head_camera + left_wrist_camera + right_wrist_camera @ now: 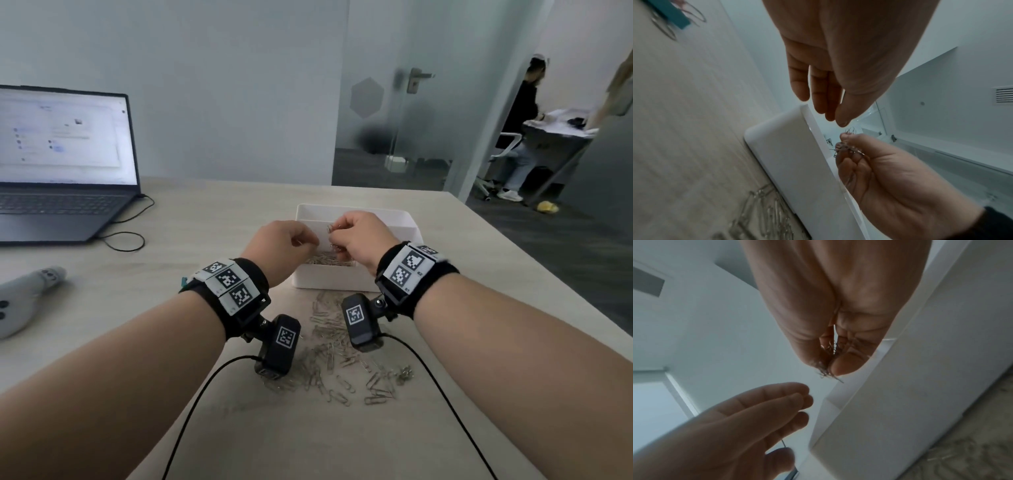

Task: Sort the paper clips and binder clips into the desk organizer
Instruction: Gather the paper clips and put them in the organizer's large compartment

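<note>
Up over the white plastic desk organizer (356, 279), we hold both hands close together above its near compartment. Our right hand (364, 240) pinches a small bunch of silver wire paper clips (846, 148) between thumb and curled fingers, the bunch hanging just inside the organizer's near wall. Our left hand (279, 248) sits just beside it with fingers relaxed and nearly straight; a thin wire shows by its thumb in the right wrist view, though we cannot tell whether it is held. More silver clips (329, 258) already lie on the floor of that near compartment. A divider wall separates it from the far compartment, whose contents we cannot make out.

Between our forearms, a loose scatter of paper clips (342, 356) covers the pale wood-grain tabletop (212, 219), starting right at the organizer's near edge. A small cluster of metal binder clips (406, 371), it seems, lies at the scatter's right side. An open dark laptop (61, 164) stands well apart at the far left, its black cable (126, 236) looping toward the organizer, with bare tabletop between them. The tabletop's right edge runs near the organizer's right wall.
</note>
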